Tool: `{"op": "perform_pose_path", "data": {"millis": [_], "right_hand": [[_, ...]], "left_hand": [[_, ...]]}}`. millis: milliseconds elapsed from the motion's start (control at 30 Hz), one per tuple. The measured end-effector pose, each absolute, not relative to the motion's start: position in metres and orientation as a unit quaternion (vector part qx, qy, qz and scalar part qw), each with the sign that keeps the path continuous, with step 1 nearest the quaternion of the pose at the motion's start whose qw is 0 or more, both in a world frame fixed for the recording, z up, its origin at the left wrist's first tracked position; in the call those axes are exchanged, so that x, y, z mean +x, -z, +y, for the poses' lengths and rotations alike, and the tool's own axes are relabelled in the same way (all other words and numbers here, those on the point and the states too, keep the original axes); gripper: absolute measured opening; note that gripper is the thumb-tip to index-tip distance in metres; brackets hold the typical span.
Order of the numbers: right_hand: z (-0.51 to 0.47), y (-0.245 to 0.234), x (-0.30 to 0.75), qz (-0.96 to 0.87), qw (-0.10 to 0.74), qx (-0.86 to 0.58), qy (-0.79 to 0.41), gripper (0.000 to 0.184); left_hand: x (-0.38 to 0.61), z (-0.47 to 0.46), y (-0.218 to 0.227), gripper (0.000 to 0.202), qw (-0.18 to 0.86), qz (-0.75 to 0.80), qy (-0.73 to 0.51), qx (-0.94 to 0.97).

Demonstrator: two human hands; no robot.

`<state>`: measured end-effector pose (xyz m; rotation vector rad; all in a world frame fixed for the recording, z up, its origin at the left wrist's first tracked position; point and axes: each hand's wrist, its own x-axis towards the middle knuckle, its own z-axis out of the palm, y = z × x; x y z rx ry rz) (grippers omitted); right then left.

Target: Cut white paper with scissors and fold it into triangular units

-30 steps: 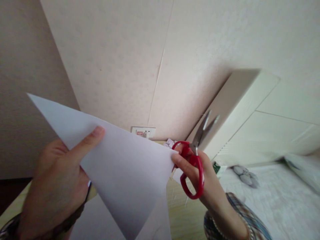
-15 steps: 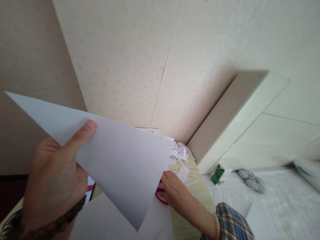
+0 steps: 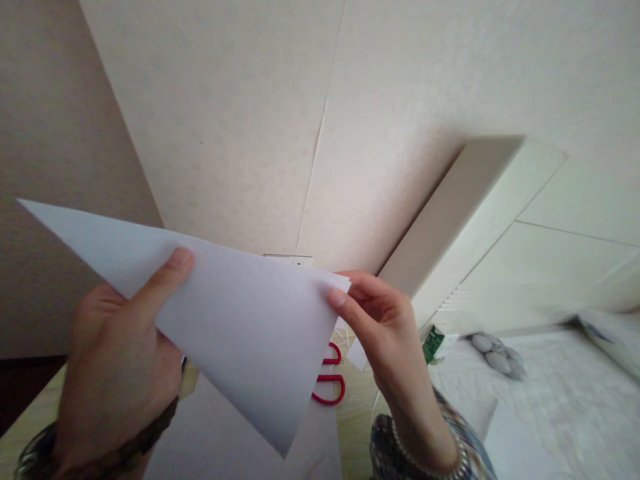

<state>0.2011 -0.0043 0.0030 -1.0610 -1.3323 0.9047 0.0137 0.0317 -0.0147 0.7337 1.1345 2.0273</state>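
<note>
A white sheet of paper (image 3: 240, 307), folded to a triangle, is held up in front of me above the table. My left hand (image 3: 125, 360) grips it near its long pointed end, thumb on the near face and fingers behind. At the upper right corner my right hand (image 3: 387, 327) pinches the paper between thumb and fingers. Below that corner lie scissors with red handles (image 3: 330, 392); their blades are hidden behind the paper. More white paper (image 3: 200, 433) lies flat on the table under the folded sheet.
The wooden table (image 3: 353, 427) carries paper scraps (image 3: 356, 355), partly hidden by my right hand. A wall (image 3: 240, 133) with a socket (image 3: 295, 259) rises behind. To the right are a white headboard (image 3: 480, 233), a bed (image 3: 555, 400), a green box (image 3: 433, 343) and a grey cushion-like item (image 3: 497, 355).
My right hand has let go of the red-handled scissors, moved up and taken hold of the paper's right corner. My left hand keeps its grip on the paper.
</note>
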Motion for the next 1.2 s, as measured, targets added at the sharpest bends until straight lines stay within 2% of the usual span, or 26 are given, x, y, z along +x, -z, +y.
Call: {"op": "perform_pose_path", "data": {"millis": [100, 467, 800, 1200], "right_hand": [[-0.002, 0.0, 0.195, -0.527, 0.603, -0.468, -0.373, 0.015], [-0.003, -0.001, 0.2, -0.517, 0.604, -0.493, -0.352, 0.017], [-0.005, 0.001, 0.201, -0.526, 0.59, -0.515, -0.332, 0.023], [-0.009, 0.018, 0.218, -0.532, 0.601, -0.527, -0.28, 0.023]], "left_hand": [[0.015, 0.03, 0.014, 0.013, 0.367, 0.431, -0.772, 0.287], [0.017, 0.029, 0.009, 0.005, 0.472, 0.361, -0.753, 0.284], [0.015, 0.03, 0.008, 0.016, 0.453, 0.387, -0.76, 0.26], [0.021, 0.031, 0.009, 0.009, 0.488, 0.361, -0.752, 0.259]]}}
